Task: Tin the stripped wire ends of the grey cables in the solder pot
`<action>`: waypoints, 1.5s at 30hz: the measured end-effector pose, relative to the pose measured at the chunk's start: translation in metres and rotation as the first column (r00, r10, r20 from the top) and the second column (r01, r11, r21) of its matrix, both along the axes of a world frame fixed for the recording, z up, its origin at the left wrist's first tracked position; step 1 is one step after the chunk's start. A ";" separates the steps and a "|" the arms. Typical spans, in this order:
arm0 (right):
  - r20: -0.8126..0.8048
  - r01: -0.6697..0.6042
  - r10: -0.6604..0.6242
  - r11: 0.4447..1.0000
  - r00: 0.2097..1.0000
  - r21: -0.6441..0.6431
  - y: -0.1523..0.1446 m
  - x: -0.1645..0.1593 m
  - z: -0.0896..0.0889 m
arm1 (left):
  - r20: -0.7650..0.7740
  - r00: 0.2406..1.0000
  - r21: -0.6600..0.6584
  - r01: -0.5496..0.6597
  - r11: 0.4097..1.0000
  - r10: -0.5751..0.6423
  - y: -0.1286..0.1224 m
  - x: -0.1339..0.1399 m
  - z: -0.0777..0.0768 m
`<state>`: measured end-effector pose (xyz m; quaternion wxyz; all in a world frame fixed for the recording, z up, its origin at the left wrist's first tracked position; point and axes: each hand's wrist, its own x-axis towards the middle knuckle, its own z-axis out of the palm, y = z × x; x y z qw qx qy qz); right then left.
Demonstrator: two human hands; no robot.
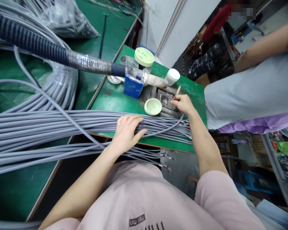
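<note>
My left hand [126,132] lies flat across a thick bundle of grey cables [43,123], thumb apart from the fingers. Closed in a pinch, my right hand [184,103] holds the stripped end of one grey cable [181,117], and thin dark and reddish wires [174,97] stick out past the fingertips. These wires are at the right edge of a sooty square solder pot [164,99] with a shiny patch in its middle. A pale green round dish [153,106] stands just left of the pot.
A ribbed black hose [50,54] ends in a nozzle [156,80] above the pot, by a blue box [133,86]. Behind stand a green-lidded jar [144,57] and a white tub [172,76]. Coiled cable [67,86] lies left. Another person's arm [266,44] is close on the right.
</note>
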<state>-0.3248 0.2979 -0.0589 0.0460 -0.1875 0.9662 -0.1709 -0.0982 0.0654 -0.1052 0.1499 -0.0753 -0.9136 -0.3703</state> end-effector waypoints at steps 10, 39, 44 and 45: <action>-0.088 0.057 -0.035 0.964 0.996 0.260 -0.015 -0.001 -0.011 | -0.012 1.000 0.011 0.003 1.000 -0.003 0.000 -0.001 -0.003; 0.093 0.211 -0.198 0.964 0.976 -0.162 0.002 -0.001 -0.009 | 0.002 1.000 0.001 -0.004 1.000 0.004 0.001 -0.002 -0.004; 0.328 0.290 -0.157 0.865 0.931 -0.409 -0.002 0.025 0.005 | 0.001 1.000 0.005 -0.004 1.000 0.004 0.001 -0.003 -0.004; 0.365 0.291 -0.123 0.842 0.923 -0.454 -0.003 0.033 0.008 | 0.002 1.000 0.008 -0.004 1.000 0.004 0.001 -0.003 -0.004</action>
